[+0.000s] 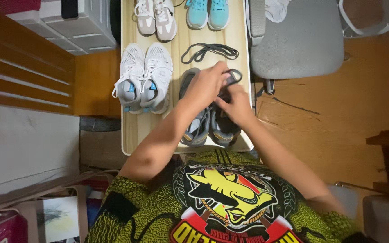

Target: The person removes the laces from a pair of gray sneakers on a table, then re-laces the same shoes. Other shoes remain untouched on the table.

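White sneakers, turquoise pair, loose grey lace, grey chair, storage drawers.

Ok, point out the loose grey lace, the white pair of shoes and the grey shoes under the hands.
loose grey lace (209, 51), head view, middle of the coiled loops.
white pair of shoes (144, 76), head view, laced top between both shoes.
grey shoes (203, 128), head view, heel end near the table edge.

Warm, fairly dim indoor light falls brightest on the desk; the floor right of it sinks into shadow, and straight lines bow toward the frame edges.
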